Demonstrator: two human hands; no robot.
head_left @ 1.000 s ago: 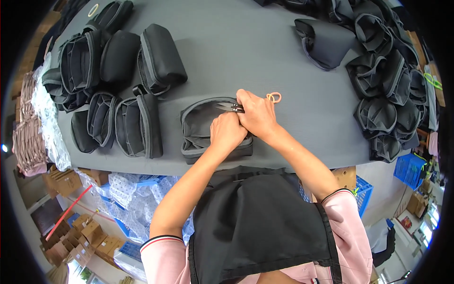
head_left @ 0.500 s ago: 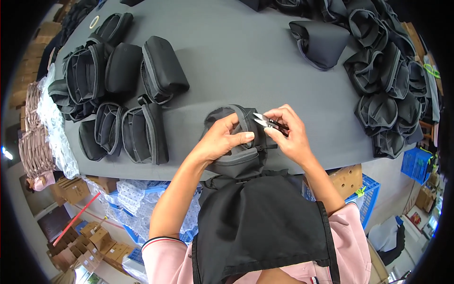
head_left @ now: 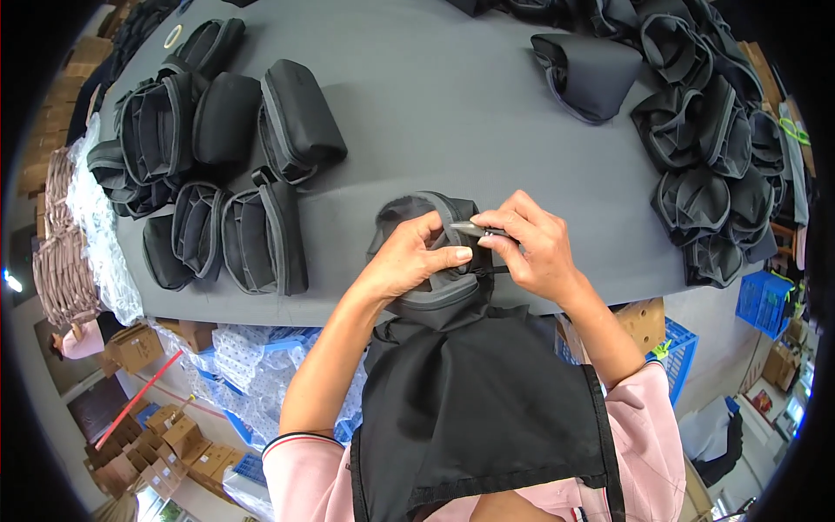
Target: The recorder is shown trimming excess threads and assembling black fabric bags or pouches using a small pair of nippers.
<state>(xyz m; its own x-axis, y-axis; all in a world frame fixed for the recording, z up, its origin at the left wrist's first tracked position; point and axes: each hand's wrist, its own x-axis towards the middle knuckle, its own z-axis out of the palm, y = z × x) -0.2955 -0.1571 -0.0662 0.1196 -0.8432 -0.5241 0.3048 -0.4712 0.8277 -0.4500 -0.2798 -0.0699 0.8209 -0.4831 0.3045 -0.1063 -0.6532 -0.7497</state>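
Right in front of me, at the near edge of the table, is a black zippered pouch [head_left: 428, 300] with its mouth spread apart. My left hand [head_left: 407, 258] is closed on the pouch's rim, thumb on top and fingers partly hidden inside. In my right hand [head_left: 541, 250] are small thread snips [head_left: 467, 229], squeezed so that the blades lie together. Their tips point left and meet the pouch's zipper edge beside my left fingers. Whether a thread is between the blades is too small to tell.
Several similar black pouches [head_left: 300, 117] stand in a group on the left of the grey table [head_left: 417, 113]. More black pouches [head_left: 691, 200] are piled along the right, one [head_left: 596, 74] lying apart. A roll of tape [head_left: 173, 36] is far left. Blue crates [head_left: 683, 357] stand below the table edge.
The snips' blades have gone from spread to pressed together, and my right hand has moved slightly left to the pouch's edge. My left hand keeps its grip.
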